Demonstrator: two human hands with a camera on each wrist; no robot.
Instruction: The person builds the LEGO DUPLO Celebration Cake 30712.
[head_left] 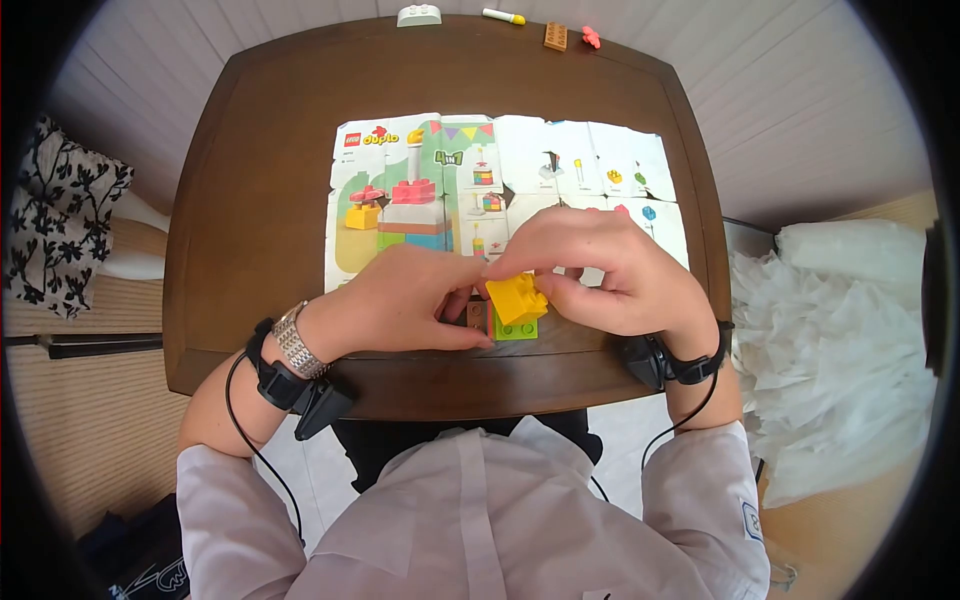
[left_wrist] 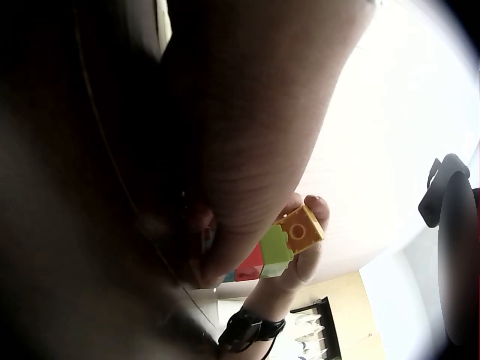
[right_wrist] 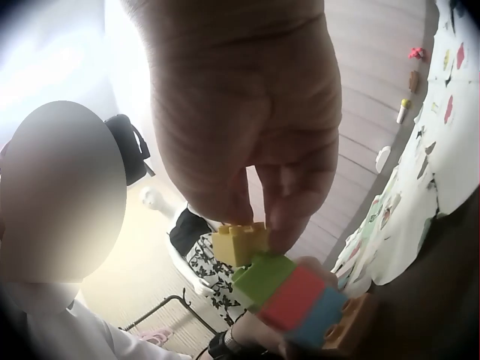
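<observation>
My right hand [head_left: 615, 270] pinches a yellow Duplo brick [head_left: 515, 298] between thumb and fingers. In the right wrist view that yellow brick [right_wrist: 241, 244] sits tilted right at the studs of a green brick [right_wrist: 262, 277]. The green one tops a stack, followed by a red brick [right_wrist: 294, 297], a blue brick [right_wrist: 319, 322] and a brown piece [right_wrist: 354, 322] with studs. My left hand [head_left: 405, 290] grips this stack from the side, its fingers partly covering it. The left wrist view shows the underside of the yellow brick [left_wrist: 301, 231] beside the green brick [left_wrist: 275, 251].
An unfolded Duplo instruction sheet [head_left: 405, 215] lies on the dark wooden table [head_left: 255, 190] beyond the hands. Along the far edge are a white brick [head_left: 419, 15], a yellow-and-white candle-like piece [head_left: 504, 17], a brown plate piece [head_left: 556, 37] and a small pink piece [head_left: 591, 37].
</observation>
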